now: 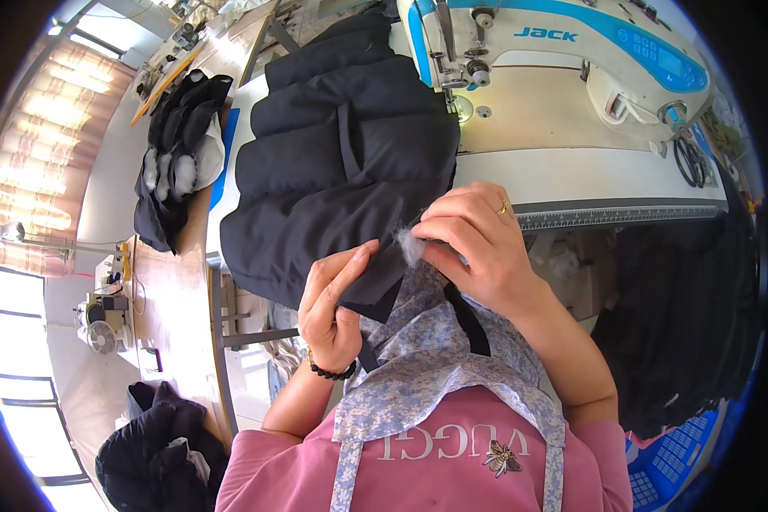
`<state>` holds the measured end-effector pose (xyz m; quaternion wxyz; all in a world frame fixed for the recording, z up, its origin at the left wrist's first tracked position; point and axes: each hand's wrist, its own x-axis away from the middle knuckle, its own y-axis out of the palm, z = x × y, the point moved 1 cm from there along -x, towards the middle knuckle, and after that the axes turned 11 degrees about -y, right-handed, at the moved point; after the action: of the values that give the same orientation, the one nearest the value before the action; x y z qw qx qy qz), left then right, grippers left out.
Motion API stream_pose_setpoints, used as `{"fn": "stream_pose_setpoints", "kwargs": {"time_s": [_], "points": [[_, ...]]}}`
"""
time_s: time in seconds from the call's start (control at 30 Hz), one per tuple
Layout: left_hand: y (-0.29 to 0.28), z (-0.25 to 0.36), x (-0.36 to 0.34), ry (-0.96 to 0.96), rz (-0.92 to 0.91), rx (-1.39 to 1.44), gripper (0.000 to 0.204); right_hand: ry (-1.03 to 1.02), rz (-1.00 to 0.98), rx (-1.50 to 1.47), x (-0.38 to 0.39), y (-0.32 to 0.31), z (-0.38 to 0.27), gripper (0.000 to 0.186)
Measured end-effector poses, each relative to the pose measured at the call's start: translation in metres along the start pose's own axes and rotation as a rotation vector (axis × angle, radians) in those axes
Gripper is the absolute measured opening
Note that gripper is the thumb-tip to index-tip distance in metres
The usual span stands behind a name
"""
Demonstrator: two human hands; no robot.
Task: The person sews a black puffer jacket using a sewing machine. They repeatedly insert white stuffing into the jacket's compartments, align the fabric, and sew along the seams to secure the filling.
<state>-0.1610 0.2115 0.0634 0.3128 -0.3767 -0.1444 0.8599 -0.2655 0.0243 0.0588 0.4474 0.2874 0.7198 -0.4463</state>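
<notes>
A black quilted, padded garment piece (316, 162) lies over the sewing table, its near corner hanging toward my lap. My left hand (331, 299) grips that near edge, fingers on top and thumb bent beneath. Between the thumb and fingers of my right hand (474, 235) is a tuft of pale grey-white stuffing (410, 246), just beside the garment's right edge. Whether the tuft still touches the cloth I cannot make out. A white and blue sewing machine (555, 51) stands beyond my right hand, its needle area close to the garment's right side.
A ruler strip (623, 215) runs along the table's front edge. More black padded pieces (179, 154) with white filling showing lie on the left-hand table, and a black bundle (162, 452) sits at lower left. Dark cloth (674, 324) hangs at right above a blue basket (674, 461).
</notes>
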Motion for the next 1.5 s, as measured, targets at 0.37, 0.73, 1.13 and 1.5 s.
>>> {"fn": "stream_pose_setpoints", "kwargs": {"time_s": [0.37,0.73,1.13,1.5], "points": [[0.001,-0.002,0.002,-0.016,0.004,0.038,0.055,0.058,0.045,-0.130,-0.013,-0.003,-0.006,0.028],[0.000,0.000,0.000,-0.048,0.007,0.042,0.049,0.127,0.130,-0.042,0.007,0.004,0.000,0.023],[-0.002,-0.001,-0.002,0.038,-0.030,-0.067,0.045,0.139,-0.223,-0.033,-0.005,0.000,0.003,0.014],[-0.001,-0.008,-0.003,0.223,-0.100,-0.118,0.036,0.232,-0.288,0.114,0.013,-0.001,0.000,0.018]]}}
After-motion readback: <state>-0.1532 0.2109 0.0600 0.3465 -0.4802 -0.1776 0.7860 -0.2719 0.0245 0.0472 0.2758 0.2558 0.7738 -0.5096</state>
